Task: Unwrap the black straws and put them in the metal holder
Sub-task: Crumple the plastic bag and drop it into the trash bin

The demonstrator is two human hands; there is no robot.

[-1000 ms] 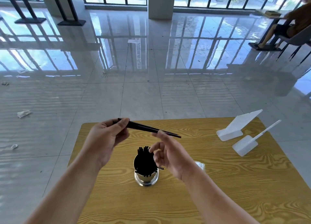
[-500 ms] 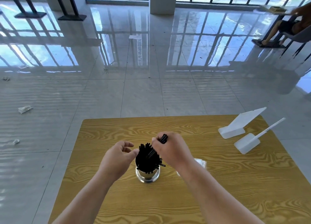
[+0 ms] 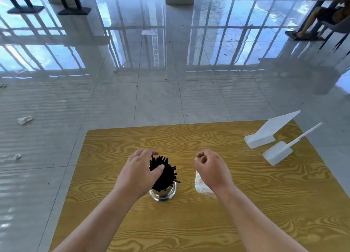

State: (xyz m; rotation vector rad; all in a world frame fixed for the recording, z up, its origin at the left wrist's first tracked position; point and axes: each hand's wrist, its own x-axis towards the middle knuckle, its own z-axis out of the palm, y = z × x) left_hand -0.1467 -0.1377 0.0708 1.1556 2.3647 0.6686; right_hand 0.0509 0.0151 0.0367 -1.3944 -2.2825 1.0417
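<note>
At lower centre, the black straws (image 3: 164, 174) in the metal holder (image 3: 162, 194) are gripped by the left hand (image 3: 138, 174), fingers (image 3: 144, 153) curled round them. The right hand (image 3: 212, 168) is held just right, fingers curled on nothing visible.

Metal holder (image 3: 163, 194) stands on the desk (image 3: 189, 223) near its middle, with the straws (image 3: 164, 174) upright inside it. Left hand (image 3: 138, 174) is at the holder's left, its grip around the straw tops. Right hand (image 3: 212, 168) hovers to the holder's right, above a plastic wrapper (image 3: 200, 187) lying on the desk just beside the holder. Rear sign stand (image 3: 265, 136) and front sign stand (image 3: 276, 153) occupy the desk's far right corner. Crumpled paper (image 3: 24, 120) lies on the floor, left of the desk.
</note>
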